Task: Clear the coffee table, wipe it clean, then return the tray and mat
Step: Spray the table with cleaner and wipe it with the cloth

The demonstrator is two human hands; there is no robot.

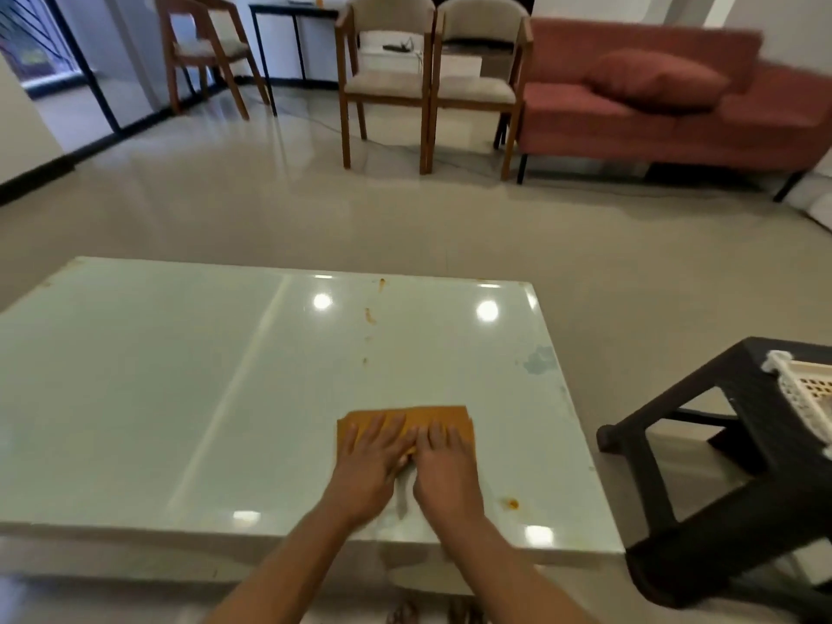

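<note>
A folded orange cloth (pixel 443 418) lies flat on the glossy white coffee table (pixel 180 376), right of centre and near the front edge. My left hand (pixel 371 466) and my right hand (pixel 443 470) rest side by side on the cloth's near half, palms down, fingers spread and pressing it onto the table. Orange-brown stains (pixel 370 315) run in a line beyond the cloth toward the far edge, and another stain (pixel 512 503) sits by the front right edge. No tray or mat lies on the table.
A black plastic stool (pixel 702 443) stands right of the table with a white perforated basket (pixel 806 394) on it. Across the floor are two wooden chairs (pixel 432 83), a third chair (pixel 202 51) at the back left and a red sofa (pixel 666 105).
</note>
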